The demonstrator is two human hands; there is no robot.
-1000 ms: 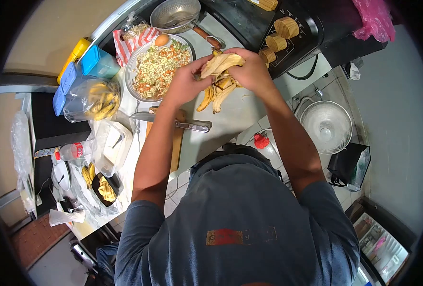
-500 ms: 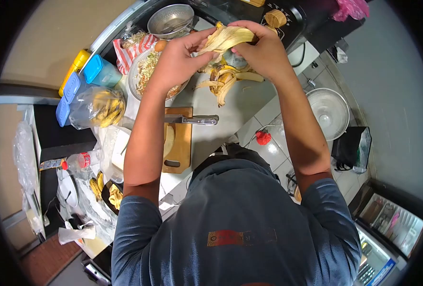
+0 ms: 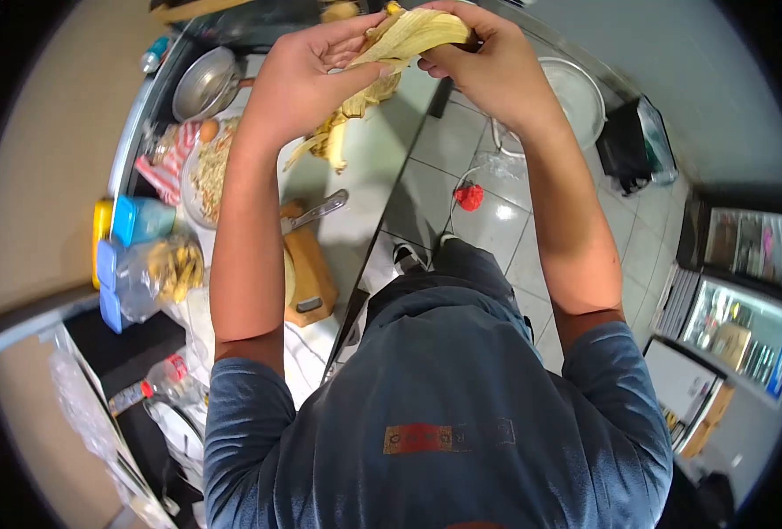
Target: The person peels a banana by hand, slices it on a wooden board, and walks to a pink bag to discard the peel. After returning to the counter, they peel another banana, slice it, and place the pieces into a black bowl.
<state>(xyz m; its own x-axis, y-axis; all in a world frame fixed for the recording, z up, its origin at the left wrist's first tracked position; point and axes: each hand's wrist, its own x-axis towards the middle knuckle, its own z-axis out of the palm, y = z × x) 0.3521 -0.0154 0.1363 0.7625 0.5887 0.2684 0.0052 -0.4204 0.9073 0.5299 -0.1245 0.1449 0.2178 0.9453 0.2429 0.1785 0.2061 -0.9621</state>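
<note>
A yellow banana peel (image 3: 422, 37) is stretched between my hands, high over the counter's right edge. My left hand (image 3: 307, 79) is closed on its left end, thumb along the lower edge. On the other end, my right hand (image 3: 488, 62) pinches the peel between thumb and fingers. Below my left hand, more banana peels (image 3: 329, 145) lie heaped on the counter (image 3: 369, 167). Nearer my body, a knife (image 3: 325, 207) rests across the top of a wooden cutting board (image 3: 313, 273). My left forearm hides part of the board and the knife's blade.
Left of my forearm stand a bowl of shredded food (image 3: 204, 181), an egg (image 3: 208, 130), a metal pan (image 3: 204, 84), a blue-lidded container (image 3: 142, 220) and a plastic bag of bananas (image 3: 172, 269). On the floor at right are a round basin (image 3: 576, 97) and a black bag (image 3: 629, 145).
My body and view have turned rightward, so the counter sits further left and more floor shows. Both hands still hold the banana peel, now further from the bowl and nearer the counter's edge.
</note>
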